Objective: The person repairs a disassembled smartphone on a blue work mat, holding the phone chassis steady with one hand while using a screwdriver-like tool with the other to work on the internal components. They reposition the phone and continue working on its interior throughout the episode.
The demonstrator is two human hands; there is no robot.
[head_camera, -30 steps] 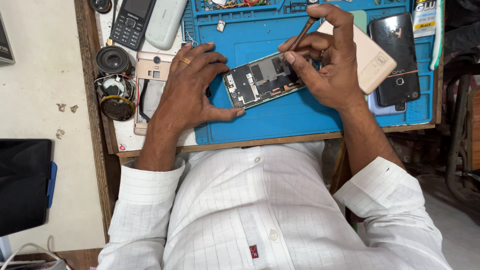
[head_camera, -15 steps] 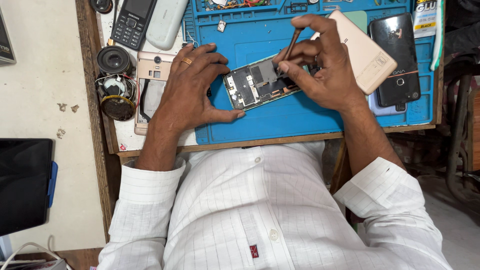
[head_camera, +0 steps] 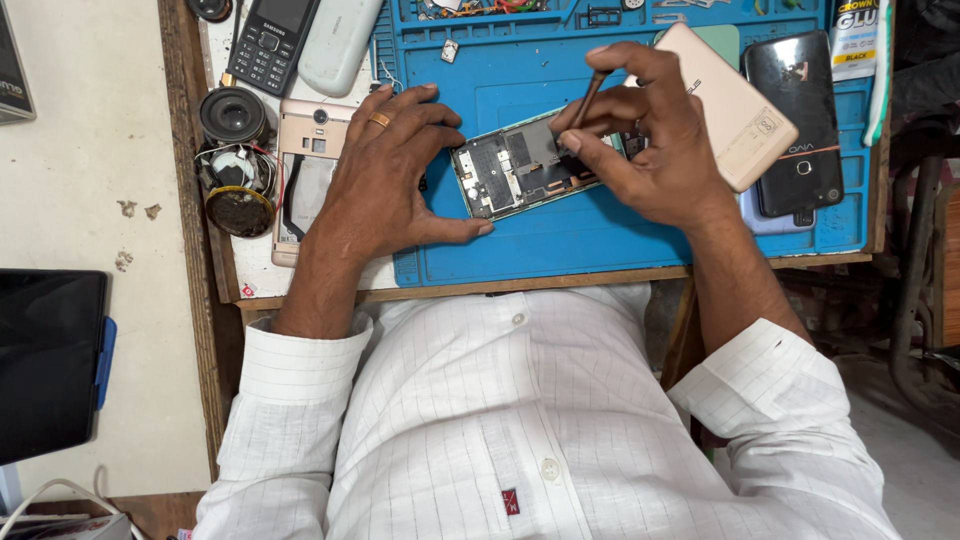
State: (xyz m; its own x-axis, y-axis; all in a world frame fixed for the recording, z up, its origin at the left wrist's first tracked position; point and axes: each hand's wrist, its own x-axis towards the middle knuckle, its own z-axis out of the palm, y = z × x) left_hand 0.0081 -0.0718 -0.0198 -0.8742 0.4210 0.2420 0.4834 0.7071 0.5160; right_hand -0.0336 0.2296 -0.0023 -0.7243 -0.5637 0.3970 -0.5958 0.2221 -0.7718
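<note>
The left hand (head_camera: 385,175) is lying open, bracing the opened phone (head_camera: 525,165) stretching crosswise between both hands, while the right hand (head_camera: 650,140) is pinching a thin tool (head_camera: 588,97) over its near end.

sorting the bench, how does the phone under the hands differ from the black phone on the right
The opened phone has its back off, with boards and parts bare; the black phone is closed, with a glossy back. The opened phone lies tilted across the blue mat; the black phone lies nearly square to the mat's edge. The left hand steadies the opened phone and the right hand works a thin tool on it; nothing touches the black phone. Both lie flat on the mat.
</note>
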